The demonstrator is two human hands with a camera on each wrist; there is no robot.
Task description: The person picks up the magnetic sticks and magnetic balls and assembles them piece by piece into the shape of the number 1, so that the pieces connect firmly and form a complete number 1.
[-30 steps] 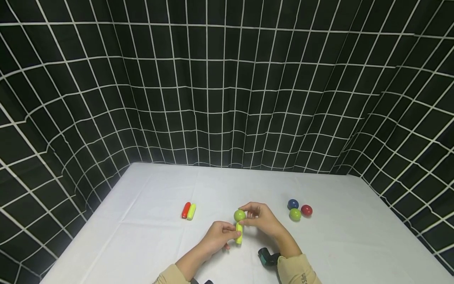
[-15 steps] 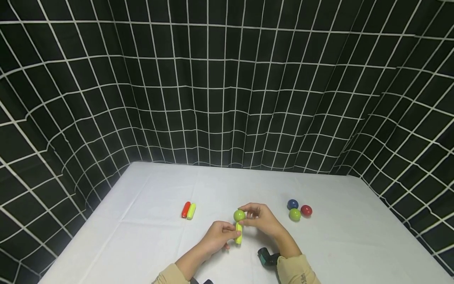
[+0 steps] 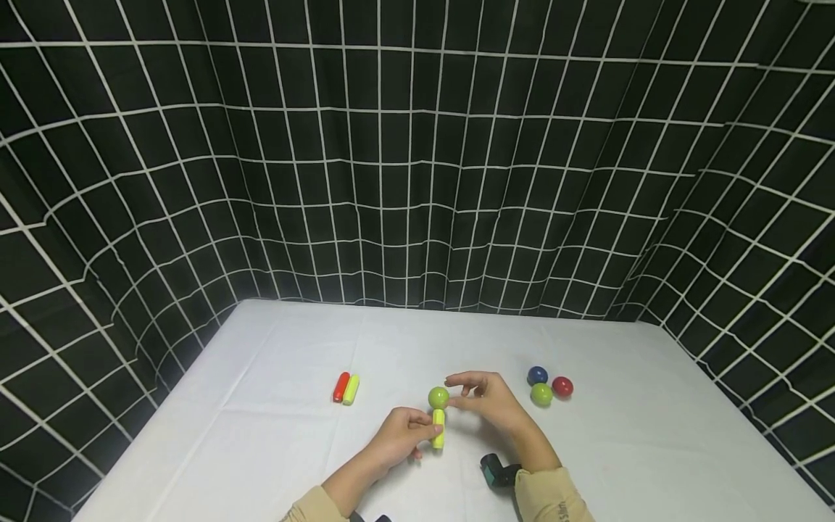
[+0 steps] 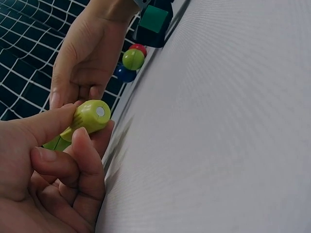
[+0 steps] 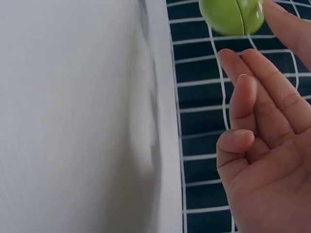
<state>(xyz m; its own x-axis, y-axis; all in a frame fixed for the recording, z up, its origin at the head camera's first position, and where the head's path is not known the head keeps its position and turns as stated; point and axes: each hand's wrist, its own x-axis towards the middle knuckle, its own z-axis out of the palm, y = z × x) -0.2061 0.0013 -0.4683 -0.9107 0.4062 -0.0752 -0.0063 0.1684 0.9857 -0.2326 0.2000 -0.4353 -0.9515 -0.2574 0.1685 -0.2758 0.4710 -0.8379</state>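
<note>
My left hand [image 3: 406,436] pinches a yellow-green rod [image 3: 438,429] between thumb and fingers above the table. The rod's near end [image 4: 97,114] shows a round pale disc in the left wrist view. At its far end sits a shiny green ball [image 3: 438,397] with a thin seam line, in line with the rod. Just right of the ball is my right hand [image 3: 491,399], its fingers loosely bent and spread away from it. In the right wrist view the thumb tip overlaps the edge of the green ball [image 5: 232,14].
Left of the hands, a red rod [image 3: 341,387] and another yellow-green rod [image 3: 351,390] lie side by side on the white cloth [image 3: 274,449]. To the right are blue [image 3: 538,375], red [image 3: 563,387] and green [image 3: 541,394] balls. A gridded black curtain [image 3: 411,181] surrounds the table.
My right hand has let go of the green ball and drawn slightly right. The ball stays at the rod's end, and my left hand keeps its pinch on the rod.
</note>
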